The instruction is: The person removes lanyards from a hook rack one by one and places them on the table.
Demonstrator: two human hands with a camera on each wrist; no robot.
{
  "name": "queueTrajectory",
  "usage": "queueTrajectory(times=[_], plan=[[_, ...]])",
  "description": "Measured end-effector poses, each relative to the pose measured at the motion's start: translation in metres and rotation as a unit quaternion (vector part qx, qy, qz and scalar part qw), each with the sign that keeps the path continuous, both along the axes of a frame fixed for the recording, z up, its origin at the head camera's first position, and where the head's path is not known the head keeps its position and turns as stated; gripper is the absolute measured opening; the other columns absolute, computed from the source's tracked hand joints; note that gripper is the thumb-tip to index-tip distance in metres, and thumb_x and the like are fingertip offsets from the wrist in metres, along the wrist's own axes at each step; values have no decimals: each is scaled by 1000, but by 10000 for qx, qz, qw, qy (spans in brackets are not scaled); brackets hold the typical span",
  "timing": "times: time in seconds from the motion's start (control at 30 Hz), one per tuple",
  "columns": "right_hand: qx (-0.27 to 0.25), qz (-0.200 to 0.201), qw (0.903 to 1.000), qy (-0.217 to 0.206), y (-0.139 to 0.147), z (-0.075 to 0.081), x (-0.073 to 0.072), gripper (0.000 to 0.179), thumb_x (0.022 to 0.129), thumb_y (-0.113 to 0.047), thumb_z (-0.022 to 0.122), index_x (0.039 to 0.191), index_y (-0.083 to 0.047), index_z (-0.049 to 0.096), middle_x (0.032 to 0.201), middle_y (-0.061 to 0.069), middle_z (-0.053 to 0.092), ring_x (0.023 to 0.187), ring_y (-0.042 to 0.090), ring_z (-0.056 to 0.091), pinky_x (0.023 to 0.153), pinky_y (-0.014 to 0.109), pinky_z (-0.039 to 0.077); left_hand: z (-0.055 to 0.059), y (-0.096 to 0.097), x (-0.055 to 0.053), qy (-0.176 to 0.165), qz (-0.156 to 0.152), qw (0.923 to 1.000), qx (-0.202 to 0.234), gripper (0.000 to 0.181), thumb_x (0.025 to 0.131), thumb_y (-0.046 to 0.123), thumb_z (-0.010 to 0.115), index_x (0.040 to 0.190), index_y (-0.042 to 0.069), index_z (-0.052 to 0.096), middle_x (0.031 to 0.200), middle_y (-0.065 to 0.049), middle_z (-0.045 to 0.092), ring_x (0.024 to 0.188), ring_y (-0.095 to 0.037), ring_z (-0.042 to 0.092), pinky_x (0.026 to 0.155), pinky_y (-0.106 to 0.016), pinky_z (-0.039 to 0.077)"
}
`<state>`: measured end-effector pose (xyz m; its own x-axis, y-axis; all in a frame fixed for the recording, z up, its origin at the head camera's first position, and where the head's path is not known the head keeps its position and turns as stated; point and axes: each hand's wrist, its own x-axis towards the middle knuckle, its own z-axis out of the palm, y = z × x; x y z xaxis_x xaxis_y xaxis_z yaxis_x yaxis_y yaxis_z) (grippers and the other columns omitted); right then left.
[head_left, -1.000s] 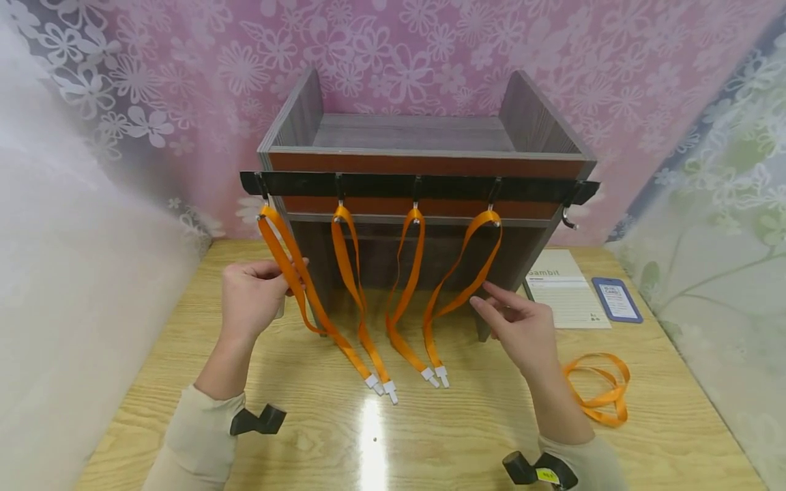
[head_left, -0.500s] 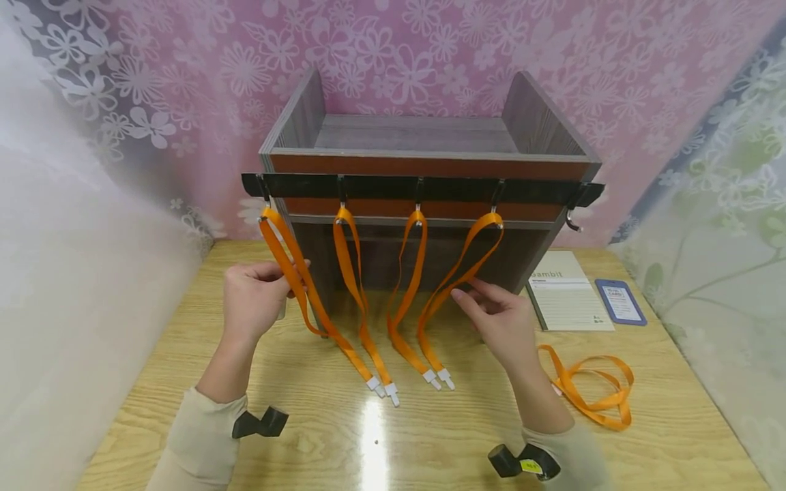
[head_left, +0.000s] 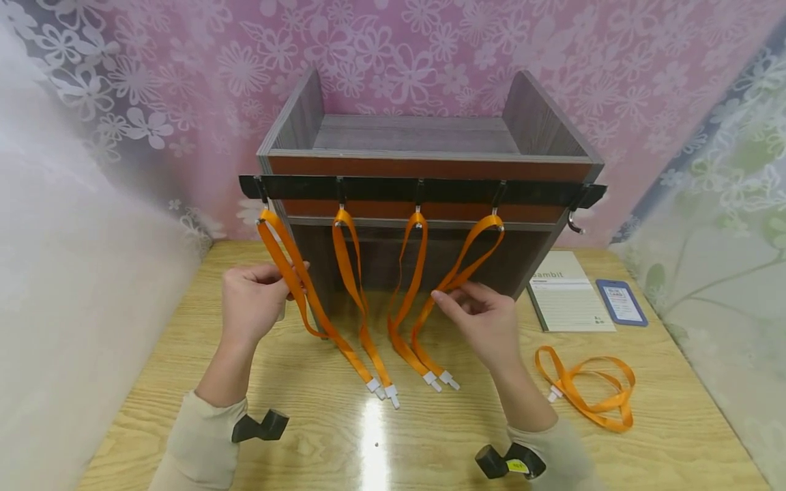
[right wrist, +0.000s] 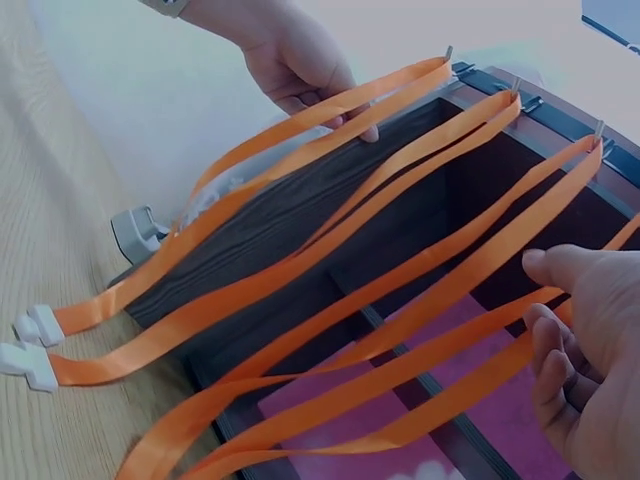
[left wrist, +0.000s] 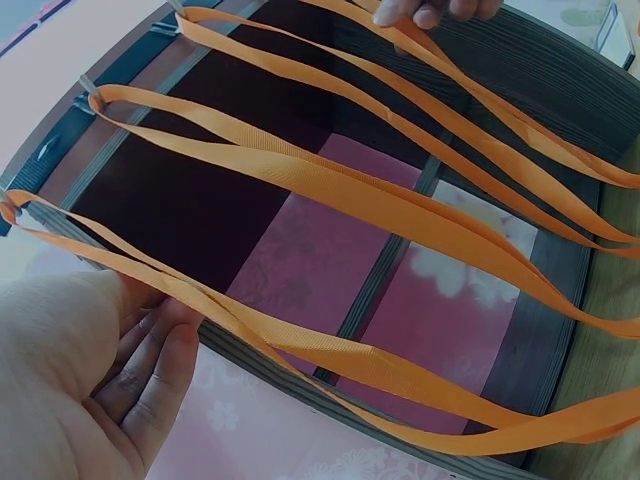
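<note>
Four orange lanyards hang from hooks on a black rail (head_left: 381, 189). My left hand (head_left: 254, 296) holds the leftmost lanyard (head_left: 346, 351) partway down, its fingertips at the strap in the left wrist view. My right hand (head_left: 488, 327) pinches the fourth lanyard (head_left: 424, 351) between thumb and fingers below its loop, where its two strands cross. Between the hands, the second lanyard (head_left: 347, 273) and third lanyard (head_left: 421, 256) hang untouched. White clips (head_left: 391, 395) at the lower ends sit close over the table in two groups.
The rail runs along the front of a grey wooden shelf unit (head_left: 430, 167). A bare hook (head_left: 576, 224) is at its right end. On the table's right lie a notebook (head_left: 568, 303), a blue card holder (head_left: 621, 300) and a loose orange lanyard (head_left: 625, 409).
My right hand has moved left, drawing the fourth lanyard toward the third; its white clip has shifted slightly right. The left hand has stayed in place.
</note>
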<state>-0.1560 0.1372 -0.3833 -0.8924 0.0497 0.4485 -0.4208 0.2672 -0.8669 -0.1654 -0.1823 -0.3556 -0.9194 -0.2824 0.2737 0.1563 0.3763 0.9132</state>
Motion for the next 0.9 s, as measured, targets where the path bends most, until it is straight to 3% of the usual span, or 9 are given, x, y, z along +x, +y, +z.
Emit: queueTrajectory(times=[0.2, 0.27, 0.43, 0.57, 0.77, 0.9], plan=[[105, -115, 9996, -250, -12, 20, 8, 7, 86, -3, 77, 81, 1, 74, 61, 2, 60, 46, 1, 40, 43, 18, 33, 0, 0, 0, -34, 28, 9999, 166, 30, 80, 32, 85, 77, 3, 81, 58, 11, 69, 55, -18, 68, 52, -29, 56], [36, -68, 9997, -230, -13, 19, 7, 7, 87, -2, 75, 84, 3, 75, 60, -2, 59, 45, 2, 41, 42, 18, 35, -1, 1, -1, -21, 37, 9997, 227, 29, 80, 31, 86, 78, 3, 81, 58, 11, 70, 55, -19, 69, 53, -30, 56], [-235, 209, 9995, 37, -4, -3, -7, 13, 92, 1, 67, 84, 9, 73, 55, -10, 55, 42, 3, 41, 39, 20, 34, -1, 1, -2, 145, 13, 9996, 226, 26, 80, 29, 86, 79, 3, 81, 58, 12, 69, 55, -21, 69, 50, -28, 55], [-491, 345, 9982, 38, 2, -15, -14, 19, 96, -3, 64, 82, 6, 71, 59, -9, 61, 42, 5, 42, 39, 21, 35, -1, 0, -1, 122, -44, 9996, 263, 26, 80, 28, 85, 78, 2, 81, 57, 11, 69, 52, -19, 68, 46, -27, 52], [-327, 325, 9988, 154, 8, -10, -9, 18, 100, -5, 59, 87, 4, 69, 82, -12, 71, 51, 4, 44, 47, 21, 38, 1, 0, 3, -154, 68, 9995, 266, 30, 80, 32, 85, 77, 2, 81, 56, 11, 68, 49, -14, 63, 40, -26, 44], [89, 168, 9993, 323, 15, 3, -4, 16, 101, -5, 57, 95, 3, 69, 66, -13, 60, 47, 2, 38, 43, 23, 33, 1, 1, 2, -136, 34, 9996, 264, 29, 80, 32, 85, 80, 3, 81, 58, 11, 69, 52, -14, 66, 44, -26, 49]])
